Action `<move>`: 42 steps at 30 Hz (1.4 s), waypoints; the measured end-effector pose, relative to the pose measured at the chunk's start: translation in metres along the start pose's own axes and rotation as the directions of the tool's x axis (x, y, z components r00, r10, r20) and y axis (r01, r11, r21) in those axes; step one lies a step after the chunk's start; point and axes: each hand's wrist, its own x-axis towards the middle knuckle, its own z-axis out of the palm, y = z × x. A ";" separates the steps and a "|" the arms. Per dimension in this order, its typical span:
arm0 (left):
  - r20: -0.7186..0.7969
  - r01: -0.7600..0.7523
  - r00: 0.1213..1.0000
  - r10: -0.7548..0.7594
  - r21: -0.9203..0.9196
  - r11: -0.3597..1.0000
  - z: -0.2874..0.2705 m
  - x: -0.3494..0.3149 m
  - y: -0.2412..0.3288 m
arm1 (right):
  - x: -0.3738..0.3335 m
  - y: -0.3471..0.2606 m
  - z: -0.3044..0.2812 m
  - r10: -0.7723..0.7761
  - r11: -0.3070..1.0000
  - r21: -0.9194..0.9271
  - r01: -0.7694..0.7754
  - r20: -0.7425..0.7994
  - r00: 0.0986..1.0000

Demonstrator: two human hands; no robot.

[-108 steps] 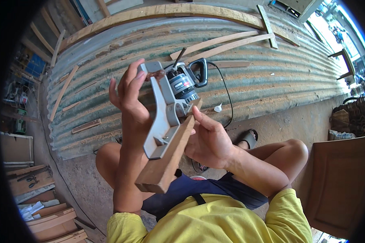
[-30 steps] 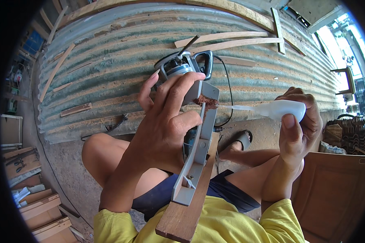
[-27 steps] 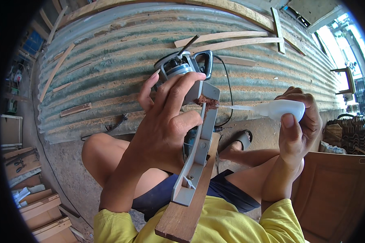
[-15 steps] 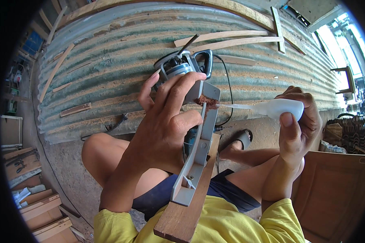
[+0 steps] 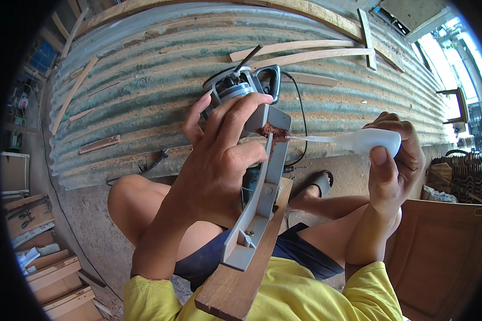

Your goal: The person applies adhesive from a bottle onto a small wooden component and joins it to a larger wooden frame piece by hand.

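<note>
My left hand (image 5: 214,155) grips a grey, channel-shaped tool part (image 5: 260,203) with a raised end block, its fingers across the upper end. Reddish-brown sawdust (image 5: 273,132) is heaped in the corner below that block. A wooden board (image 5: 235,289) lies under the grey part and slants down toward my shirt. Between thumb and fingers, my right hand (image 5: 393,160) holds a white squeeze bottle (image 5: 370,141) on its side. Its thin nozzle points left, with the tip at the sawdust. Whether any liquid comes out cannot be made out.
A router (image 5: 235,88) with a black cord stands beyond my left hand on the dusty corrugated sheet (image 5: 160,107). Wooden strips (image 5: 316,53) lie farther back. At right, a brown wooden panel (image 5: 439,251) stands near my knee; a drill (image 5: 250,182) is partly hidden below the grey part.
The lower end of the grey part and the board has shifted slightly left and toward me. Both hands keep their holds, and the nozzle stays at the sawdust.
</note>
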 end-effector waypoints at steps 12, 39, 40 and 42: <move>-0.009 -0.001 1.000 0.001 -0.006 1.000 0.001 0.002 -0.002 | 0.002 0.001 -0.002 -0.013 1.000 0.002 0.013 -0.035 0.999; 0.014 -0.023 1.000 0.024 -0.014 1.000 0.002 0.002 0.000 | -0.002 0.001 0.009 -0.017 0.999 0.038 0.017 -0.018 1.000; 0.016 -0.019 1.000 0.020 -0.013 1.000 0.002 0.002 0.000 | -0.002 0.001 0.008 -0.017 0.999 0.029 0.017 -0.011 1.000; 0.020 -0.011 1.000 0.012 -0.010 1.000 0.001 0.001 0.001 | -0.002 0.000 0.009 -0.016 1.000 0.017 0.016 -0.006 1.000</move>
